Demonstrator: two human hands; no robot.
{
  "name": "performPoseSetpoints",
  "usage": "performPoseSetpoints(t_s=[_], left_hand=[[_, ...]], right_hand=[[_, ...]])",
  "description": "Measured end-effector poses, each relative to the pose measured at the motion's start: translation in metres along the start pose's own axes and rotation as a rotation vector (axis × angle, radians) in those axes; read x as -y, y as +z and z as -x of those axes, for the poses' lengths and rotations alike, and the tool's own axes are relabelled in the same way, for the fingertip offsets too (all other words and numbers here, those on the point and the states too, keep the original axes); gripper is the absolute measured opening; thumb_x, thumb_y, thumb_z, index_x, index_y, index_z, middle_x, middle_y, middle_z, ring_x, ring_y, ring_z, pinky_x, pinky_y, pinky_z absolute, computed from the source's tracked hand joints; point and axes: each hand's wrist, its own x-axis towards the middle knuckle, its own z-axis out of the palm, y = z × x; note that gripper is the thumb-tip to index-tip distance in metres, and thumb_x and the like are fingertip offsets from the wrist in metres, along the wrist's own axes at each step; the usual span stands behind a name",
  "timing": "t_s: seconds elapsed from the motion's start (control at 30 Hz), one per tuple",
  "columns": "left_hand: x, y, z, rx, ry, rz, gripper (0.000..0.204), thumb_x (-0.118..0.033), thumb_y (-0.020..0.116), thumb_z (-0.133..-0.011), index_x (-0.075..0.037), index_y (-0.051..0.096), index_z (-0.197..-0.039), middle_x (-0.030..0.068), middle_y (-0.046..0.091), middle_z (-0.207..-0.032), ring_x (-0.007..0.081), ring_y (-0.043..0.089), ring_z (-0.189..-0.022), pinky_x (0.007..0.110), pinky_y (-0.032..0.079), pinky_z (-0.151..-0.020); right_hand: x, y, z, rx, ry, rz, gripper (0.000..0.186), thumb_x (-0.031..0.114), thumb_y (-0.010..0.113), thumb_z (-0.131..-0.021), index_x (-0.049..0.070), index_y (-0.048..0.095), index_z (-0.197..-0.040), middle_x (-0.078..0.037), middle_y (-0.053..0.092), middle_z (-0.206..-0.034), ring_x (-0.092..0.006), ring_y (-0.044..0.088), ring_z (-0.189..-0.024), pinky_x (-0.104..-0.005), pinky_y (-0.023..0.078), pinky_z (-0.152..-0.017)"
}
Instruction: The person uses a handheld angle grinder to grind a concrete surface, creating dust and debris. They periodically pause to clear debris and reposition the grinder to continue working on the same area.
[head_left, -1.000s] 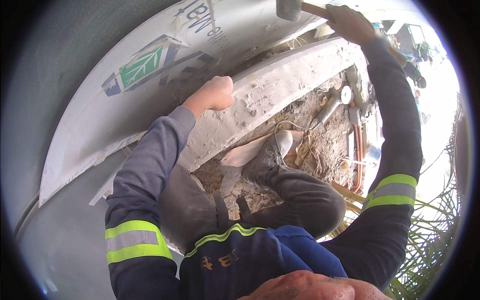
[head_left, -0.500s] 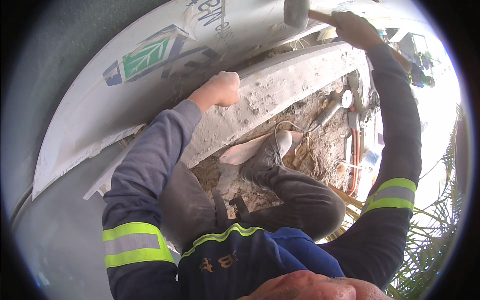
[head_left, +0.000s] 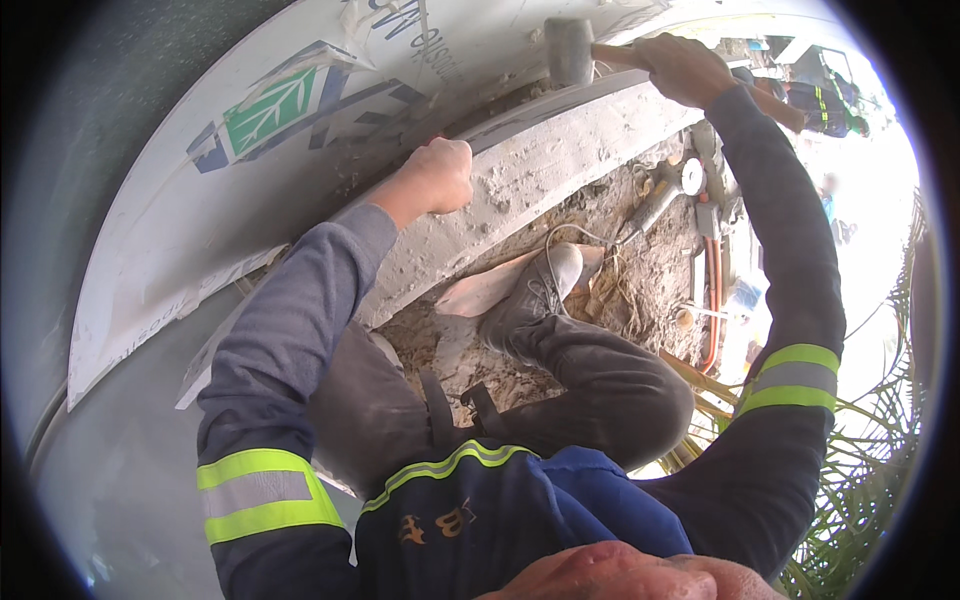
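Observation:
My right hand (head_left: pixel 686 70) is wrapped round the wooden handle of a mallet (head_left: pixel 571 52). Its grey, blocky head hangs at the far edge of a long, rough, pale slab (head_left: pixel 540 165), close to a white panel. My left hand (head_left: pixel 438 177) is closed in a fist at that slab's far edge, left of the mallet. What its fingers grip, if anything, is hidden from view. The white panel (head_left: pixel 330 190), curved by the lens and bearing a green leaf print, stands behind the fist.
An angle grinder (head_left: pixel 655 205) with a pale cable lies on broken soil beyond my shoe (head_left: pixel 530 295). Orange conduit (head_left: pixel 712 290) runs at the right. Palm fronds (head_left: pixel 860 490) stand at lower right. Another person (head_left: pixel 820 105) is at the far right.
The mallet and my right hand have swung down and to the left, bringing the head nearer the slab's edge. My left fist stays nearly in place. The view has shifted slightly.

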Motion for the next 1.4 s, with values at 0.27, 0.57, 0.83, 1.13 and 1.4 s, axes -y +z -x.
performPoseSetpoints(t_s=[0.27,0.57,0.83,1.13,1.4], left_hand=[[0.011,0.005,-0.013,-0.012,0.035,0.015,0.029,-0.006,0.063,-0.082,0.011,0.069,-0.104,0.0361,0.069,-0.109,0.0470,0.068,-0.108,0.050,0.056,-0.095],[0.025,0.013,-0.013,-0.044,0.061,0.095,0.043,-0.006,0.059,-0.082,0.008,0.064,-0.122,0.0372,0.068,-0.107,0.0510,0.066,-0.107,0.051,0.053,-0.094],[0.004,0.019,-0.001,-0.095,0.092,0.025,0.043,0.000,0.054,-0.082,0.017,0.056,-0.121,0.0403,0.067,-0.097,0.0553,0.067,-0.099,0.056,0.054,-0.092],[0.002,0.018,0.002,-0.063,0.085,0.024,0.042,0.002,0.055,-0.082,0.020,0.054,-0.120,0.0394,0.068,-0.098,0.0528,0.069,-0.097,0.055,0.057,-0.088],[-0.001,0.026,0.007,-0.104,0.073,-0.054,0.048,0.001,0.059,-0.083,0.017,0.052,-0.128,0.0374,0.063,-0.116,0.0501,0.066,-0.107,0.054,0.054,-0.096]], right_hand=[[0.019,0.041,0.114,-0.219,0.587,-0.537,0.015,0.019,0.062,-0.095,0.005,0.064,-0.102,-0.017,0.068,-0.077,-0.0322,0.070,-0.070,-0.0472,0.053,-0.064],[0.196,0.182,0.130,-0.313,0.986,-1.844,0.020,0.017,0.074,-0.092,0.001,0.064,-0.087,-0.002,0.060,-0.069,-0.0102,0.056,-0.054,-0.0293,0.046,-0.049],[0.225,0.208,0.104,-0.254,0.961,-1.490,0.051,0.039,0.072,-0.096,-0.009,0.063,-0.110,-0.017,0.063,-0.100,-0.0219,0.065,-0.086,-0.0360,0.055,-0.076],[0.190,0.143,0.076,-0.572,0.766,-1.501,0.071,0.050,0.070,-0.096,-0.010,0.059,-0.133,-0.025,0.066,-0.120,-0.0271,0.069,-0.100,-0.0383,0.057,-0.084],[0.225,0.098,0.041,-0.100,0.570,-2.424,0.064,0.045,0.071,-0.098,-0.011,0.059,-0.127,-0.020,0.068,-0.114,-0.0258,0.071,-0.098,-0.0413,0.061,-0.084]])
